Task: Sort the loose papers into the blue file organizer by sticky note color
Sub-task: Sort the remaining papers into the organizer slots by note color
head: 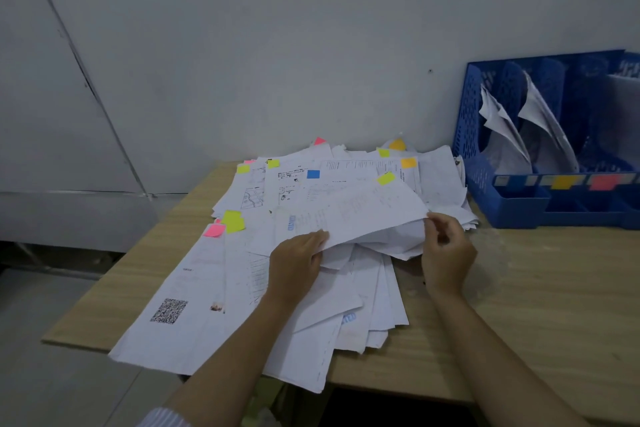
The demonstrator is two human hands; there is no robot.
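A messy pile of loose papers (pixel 214 291) covers the left half of the wooden table (pixel 540 315), with yellow, pink, orange and blue sticky notes on their far edges. My left hand (pixel 298 262) grips the near left edge of one lifted sheet (pixel 367 208) that carries a yellow-green sticky note (pixel 385 179). My right hand (pixel 445 248) pinches that sheet's right corner. The blue file organizer (pixel 474 135) stands at the back right, with curled papers in two of its slots and colour labels along its front.
A grey wall runs behind the table. Some papers overhang the table's front edge (pixel 398 388). Bare wood shows to the right of the pile, in front of the organizer. The floor lies to the left.
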